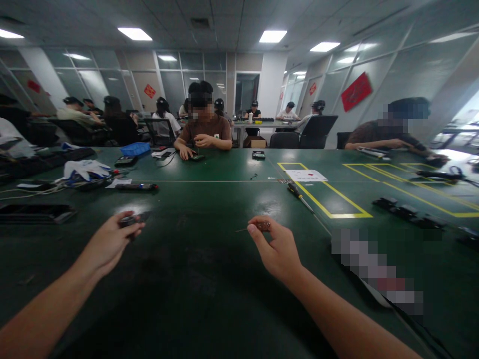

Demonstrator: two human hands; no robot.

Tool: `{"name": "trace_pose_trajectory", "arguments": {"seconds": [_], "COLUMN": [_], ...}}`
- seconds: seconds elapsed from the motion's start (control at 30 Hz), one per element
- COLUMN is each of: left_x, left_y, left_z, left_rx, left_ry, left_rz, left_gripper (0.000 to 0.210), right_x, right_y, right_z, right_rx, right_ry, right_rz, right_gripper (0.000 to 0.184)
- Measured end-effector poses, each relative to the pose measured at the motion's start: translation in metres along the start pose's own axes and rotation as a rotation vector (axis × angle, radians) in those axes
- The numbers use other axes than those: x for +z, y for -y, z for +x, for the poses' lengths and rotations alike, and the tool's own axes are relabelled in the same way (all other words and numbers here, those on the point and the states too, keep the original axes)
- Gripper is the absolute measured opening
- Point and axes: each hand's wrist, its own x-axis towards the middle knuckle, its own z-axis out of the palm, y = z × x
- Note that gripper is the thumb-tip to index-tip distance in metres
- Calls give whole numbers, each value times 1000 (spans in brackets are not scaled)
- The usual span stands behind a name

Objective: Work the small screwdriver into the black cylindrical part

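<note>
Under white ceiling panels [273, 36], glossy green tabletop [202, 204], far edge [242, 150] at 12 o'clock, opens between left hand [112, 238] at 8, curled round a small dark object [128, 220], and right hand [280, 247] at 5, pinching a brown, thin-shafted tool [264, 226].

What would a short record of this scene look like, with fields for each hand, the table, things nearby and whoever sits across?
Left hand: holds a small dark object, too unclear to name
Right hand: pinches a brown-handled tool, its thin shaft pointing toward the left hand
Surface: green table, with yellow outlines on the right
Beyond right hand: yellow-and-black screwdriver, lying flat
Far left: white gloves, blue tray
Across: person in a brown top
</note>
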Motion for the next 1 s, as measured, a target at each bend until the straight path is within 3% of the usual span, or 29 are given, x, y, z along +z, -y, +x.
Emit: {"name": "trace_pose_trajectory", "arguments": {"seconds": [0.03,0.1,0.2,0.33,0.43,0.6,1.0], "left_x": [22,68,127,170,177,169,164], "left_y": [-1,-9,-23,-24,-15,-7,4], "left_z": [-7,-25,-55,-83,-93,-94,-75], "left_rx": [-31,38,176,493,544,417,504], "left_ry": [80,249,498,492,545,596,475], "left_rz": [-76,-163,-133,-23,6,-8,2], "left_gripper": [42,57,44,35,40,43,38], "right_x": [-1,-2,-4,-6,-6,-7,-1], "right_y": [0,0,1,4,9,18,15], "right_z": [0,-1,-2,-4,-7,-14,-14], "right_rx": [0,-5,-26,-56,-97,-126,-201], "right_ry": [-9,-34,-75,-117,-132,-118,-15], "right_rz": [2,-1,-15,-22,-6,18,-40], "right_gripper": [18,20,22,20,18,15,9]}}
